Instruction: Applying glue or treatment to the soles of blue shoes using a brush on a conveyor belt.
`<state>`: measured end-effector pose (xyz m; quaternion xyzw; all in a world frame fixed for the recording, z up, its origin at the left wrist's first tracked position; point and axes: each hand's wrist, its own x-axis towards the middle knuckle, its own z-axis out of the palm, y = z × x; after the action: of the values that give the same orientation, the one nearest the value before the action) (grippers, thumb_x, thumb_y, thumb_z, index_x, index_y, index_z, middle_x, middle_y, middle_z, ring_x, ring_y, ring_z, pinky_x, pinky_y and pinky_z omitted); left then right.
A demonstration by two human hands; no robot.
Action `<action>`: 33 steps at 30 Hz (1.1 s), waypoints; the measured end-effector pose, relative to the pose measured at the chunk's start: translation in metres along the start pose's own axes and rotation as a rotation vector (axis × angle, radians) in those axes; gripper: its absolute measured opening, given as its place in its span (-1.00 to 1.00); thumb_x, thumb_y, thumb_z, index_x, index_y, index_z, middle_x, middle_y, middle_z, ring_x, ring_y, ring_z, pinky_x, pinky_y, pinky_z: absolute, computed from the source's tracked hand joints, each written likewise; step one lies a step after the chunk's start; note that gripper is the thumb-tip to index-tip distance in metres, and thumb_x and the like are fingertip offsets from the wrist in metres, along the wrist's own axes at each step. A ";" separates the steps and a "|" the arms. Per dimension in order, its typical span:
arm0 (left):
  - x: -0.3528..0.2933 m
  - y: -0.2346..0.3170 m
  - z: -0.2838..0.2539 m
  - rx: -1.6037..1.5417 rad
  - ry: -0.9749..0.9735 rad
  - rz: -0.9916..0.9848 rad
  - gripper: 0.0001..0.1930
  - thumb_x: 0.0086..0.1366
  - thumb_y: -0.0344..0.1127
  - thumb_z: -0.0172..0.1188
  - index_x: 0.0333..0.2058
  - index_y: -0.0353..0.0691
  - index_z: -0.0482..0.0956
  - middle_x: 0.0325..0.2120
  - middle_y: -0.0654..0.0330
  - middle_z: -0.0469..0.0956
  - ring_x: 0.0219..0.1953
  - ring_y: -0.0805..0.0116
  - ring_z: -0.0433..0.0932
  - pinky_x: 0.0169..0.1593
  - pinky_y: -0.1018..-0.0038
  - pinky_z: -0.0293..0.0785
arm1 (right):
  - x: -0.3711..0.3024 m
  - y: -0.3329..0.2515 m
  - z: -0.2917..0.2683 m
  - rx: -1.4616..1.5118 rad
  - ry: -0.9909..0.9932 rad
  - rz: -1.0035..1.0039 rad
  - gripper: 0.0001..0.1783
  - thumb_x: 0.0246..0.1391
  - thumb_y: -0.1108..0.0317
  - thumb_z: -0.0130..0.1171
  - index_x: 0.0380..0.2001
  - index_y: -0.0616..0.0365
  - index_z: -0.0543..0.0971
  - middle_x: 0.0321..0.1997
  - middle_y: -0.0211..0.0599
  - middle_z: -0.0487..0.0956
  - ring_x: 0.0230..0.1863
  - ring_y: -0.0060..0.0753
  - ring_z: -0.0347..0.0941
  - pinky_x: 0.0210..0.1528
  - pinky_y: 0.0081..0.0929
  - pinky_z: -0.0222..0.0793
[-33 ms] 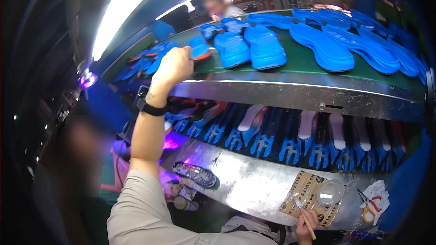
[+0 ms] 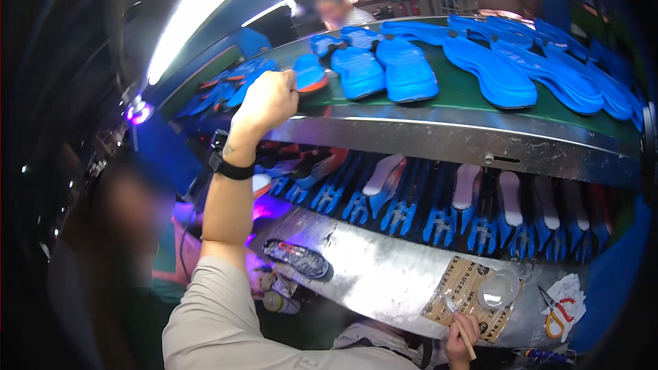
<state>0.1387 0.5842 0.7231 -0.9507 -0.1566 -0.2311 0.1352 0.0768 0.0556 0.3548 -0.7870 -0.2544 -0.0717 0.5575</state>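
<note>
My left hand [image 2: 269,99], with a dark watch on its wrist, reaches up to the green belt [image 2: 449,99]. Its fingers are curled closed beside a blue shoe sole [image 2: 310,72] with an orange edge; the back of the hand hides whatever they grip. Low on the right, my right hand [image 2: 460,342] is closed around the wooden handle of a brush [image 2: 465,338]. The brush's pale tip lies over a printed brown cardboard sheet [image 2: 439,310]. On that sheet stands a clear plastic bowl [image 2: 499,289].
More blue soles [image 2: 490,72] lie along the belt. Beneath it runs a row of blue clamps [image 2: 397,216] with pale soles between. A dark shoe piece [image 2: 296,258] rests on the metal bench [image 2: 367,260]. Scissors [image 2: 558,315] lie on white paper at right. A person [image 2: 130,212] is at left.
The whole view has shifted slightly to the right. My left hand stays by the orange-edged sole, and my right hand still holds the brush over the cardboard.
</note>
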 end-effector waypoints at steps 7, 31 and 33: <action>-0.035 0.006 -0.050 -0.082 0.255 -0.454 -0.42 0.34 0.10 0.10 -0.39 -0.44 0.71 -0.35 -0.23 0.69 -0.18 -0.16 0.69 0.00 0.13 0.57 | 0.005 -0.002 -0.003 0.040 0.006 -0.114 -0.77 0.07 0.57 0.13 -0.19 0.35 0.66 -0.32 -0.01 0.58 -0.31 -0.03 0.55 -0.21 -0.26 0.47; -0.376 0.184 0.123 -2.765 -0.896 -0.843 -0.27 0.27 -0.15 0.15 0.34 -0.42 0.23 0.21 -0.31 0.40 0.19 -0.21 0.50 0.29 0.05 0.44 | 0.000 -0.011 0.009 -0.006 0.029 -0.020 -0.78 0.18 0.50 0.18 -0.11 0.28 0.66 -0.22 -0.04 0.66 -0.18 -0.06 0.61 -0.11 -0.32 0.50; -0.403 0.197 0.123 -3.062 -0.977 -0.767 -0.02 0.27 0.17 0.06 0.46 -0.39 0.00 0.41 -0.43 0.06 0.43 -0.39 0.15 0.45 -0.04 0.17 | 0.001 -0.014 0.009 0.028 0.013 0.033 -0.78 0.21 0.48 0.18 -0.09 0.28 0.65 -0.21 -0.11 0.66 -0.19 -0.19 0.60 -0.11 -0.38 0.49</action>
<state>-0.0814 0.3496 0.3868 0.0796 0.0335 -0.1230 0.9886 0.0696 0.0677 0.3643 -0.7827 -0.2389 -0.0638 0.5711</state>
